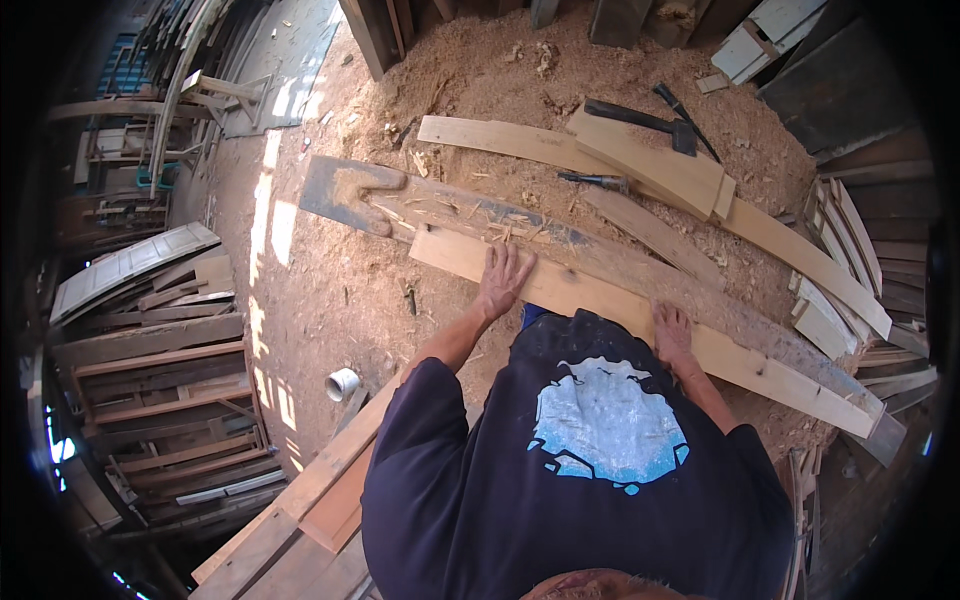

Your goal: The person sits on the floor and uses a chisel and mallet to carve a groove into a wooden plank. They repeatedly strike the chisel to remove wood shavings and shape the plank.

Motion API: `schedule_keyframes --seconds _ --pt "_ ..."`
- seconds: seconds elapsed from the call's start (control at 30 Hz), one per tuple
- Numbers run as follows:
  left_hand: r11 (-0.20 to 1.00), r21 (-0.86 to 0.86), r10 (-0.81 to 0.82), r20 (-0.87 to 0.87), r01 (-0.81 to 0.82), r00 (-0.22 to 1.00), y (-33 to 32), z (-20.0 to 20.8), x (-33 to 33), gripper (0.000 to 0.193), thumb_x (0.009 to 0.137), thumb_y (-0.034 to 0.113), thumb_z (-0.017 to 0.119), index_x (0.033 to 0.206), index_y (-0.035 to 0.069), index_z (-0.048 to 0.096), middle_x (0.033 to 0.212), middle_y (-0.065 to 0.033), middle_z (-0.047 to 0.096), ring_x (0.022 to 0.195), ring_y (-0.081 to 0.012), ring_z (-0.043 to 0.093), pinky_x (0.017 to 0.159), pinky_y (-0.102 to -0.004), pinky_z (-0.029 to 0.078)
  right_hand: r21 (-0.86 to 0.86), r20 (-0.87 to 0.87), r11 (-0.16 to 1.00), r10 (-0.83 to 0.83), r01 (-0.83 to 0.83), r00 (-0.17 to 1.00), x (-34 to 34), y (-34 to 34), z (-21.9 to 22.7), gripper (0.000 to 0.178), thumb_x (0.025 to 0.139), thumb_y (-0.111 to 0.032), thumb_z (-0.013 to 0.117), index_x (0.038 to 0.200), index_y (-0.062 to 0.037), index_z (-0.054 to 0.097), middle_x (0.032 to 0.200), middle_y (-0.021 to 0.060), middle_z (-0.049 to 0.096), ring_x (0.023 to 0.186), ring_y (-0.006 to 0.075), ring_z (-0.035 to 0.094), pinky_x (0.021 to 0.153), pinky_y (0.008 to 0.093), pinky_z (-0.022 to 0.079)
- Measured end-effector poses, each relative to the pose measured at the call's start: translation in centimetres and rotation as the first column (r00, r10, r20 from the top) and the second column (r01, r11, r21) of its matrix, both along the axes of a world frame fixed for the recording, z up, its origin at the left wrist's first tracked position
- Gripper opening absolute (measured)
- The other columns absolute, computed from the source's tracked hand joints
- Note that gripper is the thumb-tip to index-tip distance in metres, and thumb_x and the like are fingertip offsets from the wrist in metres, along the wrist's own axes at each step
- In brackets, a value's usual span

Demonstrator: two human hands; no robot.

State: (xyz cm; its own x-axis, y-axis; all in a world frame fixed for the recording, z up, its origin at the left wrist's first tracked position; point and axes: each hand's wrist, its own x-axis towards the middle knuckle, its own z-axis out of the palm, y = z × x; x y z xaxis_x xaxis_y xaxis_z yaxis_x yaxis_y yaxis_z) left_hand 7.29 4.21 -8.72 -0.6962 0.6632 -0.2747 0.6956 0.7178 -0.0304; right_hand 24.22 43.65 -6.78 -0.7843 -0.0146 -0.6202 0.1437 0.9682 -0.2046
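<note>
A long light wooden plank [590, 295] lies across a heavy, dark, worn beam [470, 215] over sawdust. My left hand [502, 278] rests flat on the plank, fingers spread, holding nothing. My right hand [672, 330] lies palm down on the same plank further right, fingers together. My dark shirt with a pale blue print fills the lower middle of the view.
Behind the beam lie more planks [650, 165], a hammer-like tool [645, 120] and a dark chisel [595, 181]. Stacked boards stand at right [850, 260]; wooden frames and panels pile up at left [150, 400]. A white cup [342, 384] sits on the sawdust floor.
</note>
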Motion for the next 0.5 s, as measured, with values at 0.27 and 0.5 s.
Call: schedule_keyframes --seconds 0.27,0.5 --pt "0.996 -0.088 0.025 0.337 0.004 0.941 3.4 3.3 -7.2 0.041 0.08 0.014 0.071 0.121 0.018 0.067 0.107 -0.0141 0.073 0.103 -0.0355 0.07 0.09 -0.0457 0.056 0.027 -0.016 0.99 -0.136 0.136 0.991 -0.4 5.2 4.1 0.064 0.075 -0.016 0.078 0.134 -0.0104 0.054 0.126 0.0234 0.062 0.122 0.0425 0.058 0.104 0.0511 0.045" --pt "0.976 -0.213 0.125 0.404 -0.04 0.906 5.2 12.0 -9.1 0.031 0.081 0.014 0.071 0.112 0.014 0.069 0.106 -0.0146 0.073 0.108 -0.0385 0.068 0.093 -0.0485 0.053 -0.019 -0.087 0.998 -0.063 0.061 0.994 -2.1 7.1 11.3 0.032 0.077 -0.009 0.07 0.109 -0.006 0.065 0.101 0.0233 0.071 0.104 0.0422 0.067 0.088 0.0517 0.054"
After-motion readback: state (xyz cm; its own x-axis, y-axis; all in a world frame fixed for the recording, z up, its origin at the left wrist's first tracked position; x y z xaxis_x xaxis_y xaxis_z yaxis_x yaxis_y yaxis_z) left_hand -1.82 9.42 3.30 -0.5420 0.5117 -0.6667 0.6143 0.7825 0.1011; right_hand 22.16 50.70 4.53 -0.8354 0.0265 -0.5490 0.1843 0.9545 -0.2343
